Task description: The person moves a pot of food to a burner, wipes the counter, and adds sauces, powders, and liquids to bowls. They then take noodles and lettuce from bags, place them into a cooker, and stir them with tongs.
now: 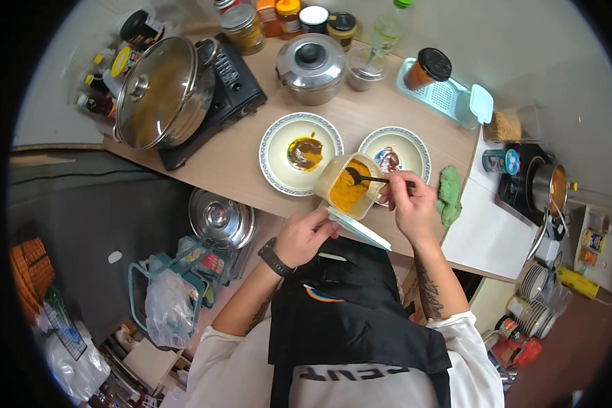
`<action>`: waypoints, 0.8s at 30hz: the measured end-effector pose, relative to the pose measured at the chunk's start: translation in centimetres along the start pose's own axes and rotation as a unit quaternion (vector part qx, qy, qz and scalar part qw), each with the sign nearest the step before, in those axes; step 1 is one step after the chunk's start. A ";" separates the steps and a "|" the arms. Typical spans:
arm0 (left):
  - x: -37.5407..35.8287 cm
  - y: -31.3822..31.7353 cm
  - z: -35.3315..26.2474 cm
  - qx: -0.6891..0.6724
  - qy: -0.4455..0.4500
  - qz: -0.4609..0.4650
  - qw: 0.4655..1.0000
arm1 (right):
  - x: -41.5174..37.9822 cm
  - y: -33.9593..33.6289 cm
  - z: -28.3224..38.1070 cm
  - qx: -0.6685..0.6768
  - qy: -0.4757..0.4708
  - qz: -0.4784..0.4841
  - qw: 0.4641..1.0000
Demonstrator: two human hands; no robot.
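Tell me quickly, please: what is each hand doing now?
Left hand: closed on the tub of yellow powder and its lid.
Right hand: closed on a spoon dipped in the tub.

Single head-worn view, fisheye, black vignette round the edges. Camera looked steeply down from above the person, whose chest and black apron filled the lower centre of the frame. Wooden counter ran diagonally from upper left to right of centre, at arm's length from the lens. Floor clutter sat at lower left, a side stove at right edge. No second view to overlap.
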State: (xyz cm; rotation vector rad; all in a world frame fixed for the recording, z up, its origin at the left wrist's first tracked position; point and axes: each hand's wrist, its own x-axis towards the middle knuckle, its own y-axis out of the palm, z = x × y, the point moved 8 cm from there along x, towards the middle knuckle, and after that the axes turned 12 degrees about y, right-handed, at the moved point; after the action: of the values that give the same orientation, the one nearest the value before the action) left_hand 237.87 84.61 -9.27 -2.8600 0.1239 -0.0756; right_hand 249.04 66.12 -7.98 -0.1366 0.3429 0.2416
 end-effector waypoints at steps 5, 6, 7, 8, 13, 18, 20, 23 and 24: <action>2.0 1.7 -1.1 -0.012 -0.011 0.038 0.999 | 0.5 -5.2 -1.7 0.184 0.077 -0.020 0.980; 2.2 1.9 -1.1 -0.011 -0.011 0.042 0.999 | 0.4 -6.0 -1.9 0.188 0.078 -0.023 0.979; 2.5 2.0 -1.2 -0.017 -0.003 0.038 0.999 | 0.3 -6.8 -2.2 0.237 0.077 -0.025 0.968; 2.7 2.1 -1.3 -0.022 0.005 0.034 0.999 | 0.1 -7.6 -2.5 0.286 0.075 -0.025 0.955; 3.2 2.6 -0.8 -0.031 -0.031 0.032 0.999 | 0.0 -11.8 -4.7 0.134 -0.032 -0.132 0.982; 3.6 3.3 -0.2 -0.047 -0.058 0.029 0.997 | 1.7 -10.6 -6.2 -0.133 -0.049 -0.093 0.985; 3.6 3.5 -0.2 -0.022 -0.054 0.039 0.998 | 1.0 -11.2 -4.8 -0.151 -0.100 -0.116 0.977; 3.9 3.9 0.0 0.019 -0.033 0.052 0.998 | -1.2 -13.1 -2.2 0.026 -0.141 -0.154 0.978; 4.2 4.0 -0.5 0.019 -0.035 0.053 0.998 | -1.4 -13.1 -0.8 0.027 -0.139 -0.154 0.978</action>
State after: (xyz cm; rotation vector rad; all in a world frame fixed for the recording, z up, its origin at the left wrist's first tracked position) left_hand 241.69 80.26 -9.75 -2.8088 0.2568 0.0420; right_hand 250.87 53.05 -7.04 -0.0987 0.0472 -0.0571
